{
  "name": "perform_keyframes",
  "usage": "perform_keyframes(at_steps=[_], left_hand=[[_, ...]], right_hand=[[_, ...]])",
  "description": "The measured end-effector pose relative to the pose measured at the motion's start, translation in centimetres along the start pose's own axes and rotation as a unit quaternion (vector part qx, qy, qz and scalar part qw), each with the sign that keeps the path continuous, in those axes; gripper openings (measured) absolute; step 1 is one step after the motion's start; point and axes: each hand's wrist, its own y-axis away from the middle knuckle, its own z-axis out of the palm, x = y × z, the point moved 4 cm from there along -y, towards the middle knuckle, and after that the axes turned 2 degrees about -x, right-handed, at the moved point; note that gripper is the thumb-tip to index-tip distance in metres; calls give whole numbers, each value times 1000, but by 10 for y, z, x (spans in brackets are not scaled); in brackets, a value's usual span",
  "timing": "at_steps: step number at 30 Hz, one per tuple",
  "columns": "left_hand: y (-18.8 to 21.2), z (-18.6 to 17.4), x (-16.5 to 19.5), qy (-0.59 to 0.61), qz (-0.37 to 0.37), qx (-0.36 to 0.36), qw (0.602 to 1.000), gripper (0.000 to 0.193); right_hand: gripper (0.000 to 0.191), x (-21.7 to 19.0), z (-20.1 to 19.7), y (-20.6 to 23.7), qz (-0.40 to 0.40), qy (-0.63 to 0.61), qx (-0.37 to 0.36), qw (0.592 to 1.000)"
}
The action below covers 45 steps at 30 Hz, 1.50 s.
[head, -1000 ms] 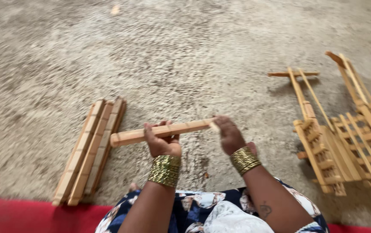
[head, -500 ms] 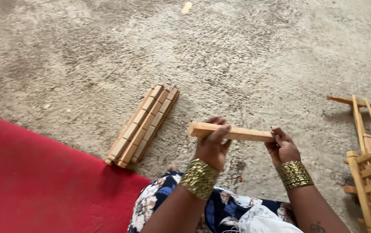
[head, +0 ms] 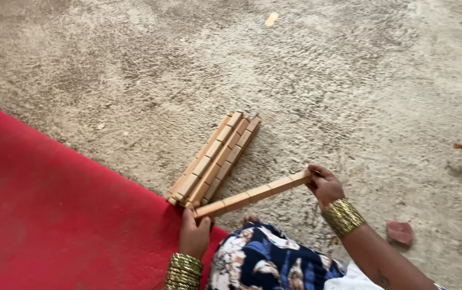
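Your held wooden bar (head: pixel 252 194) spans the gap before your knees. The stacked wooden bars (head: pixel 216 158) block the left; open concrete floor (head: pixel 349 80) lies beyond and right.

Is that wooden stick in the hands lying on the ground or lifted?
Lifted: the wooden stick slants above the ground, a hand at each end.

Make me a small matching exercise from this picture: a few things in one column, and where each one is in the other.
1. wooden stick
2. stack of sticks
3. red mat
4. reddish stone

a. lying on the floor beside the right wrist
b. held at both ends by the two hands
c. covering the lower left
d. on the floor by the mat's edge

Pairs: 1-b, 2-d, 3-c, 4-a
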Motion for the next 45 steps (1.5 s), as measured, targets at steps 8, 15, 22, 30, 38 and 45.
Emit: perform_keyframes(at_steps=[8, 15, 22, 30, 38, 45], left_hand=[[12, 1, -37, -270, 93, -31, 958, 45], [-4, 34, -33, -263, -6, -41, 964, 38], [-10, 52, -31, -246, -4, -35, 969, 40], [-5, 61, -47, -246, 2, -27, 969, 50], [7, 63, -35, -219, 105, 14, 970, 64], [10, 56, -27, -235, 118, 5, 965, 59]], right_hand=[[33, 5, 81, -40, -46, 131, 8, 990], [30, -4, 124, -68, -52, 140, 30, 988], [26, 18, 156, -62, -57, 137, -5, 989], [23, 41, 174, -31, -40, -2, 37, 998], [23, 44, 179, -33, -86, 118, -50, 988], [28, 54, 178, -26, -57, 94, -87, 990]])
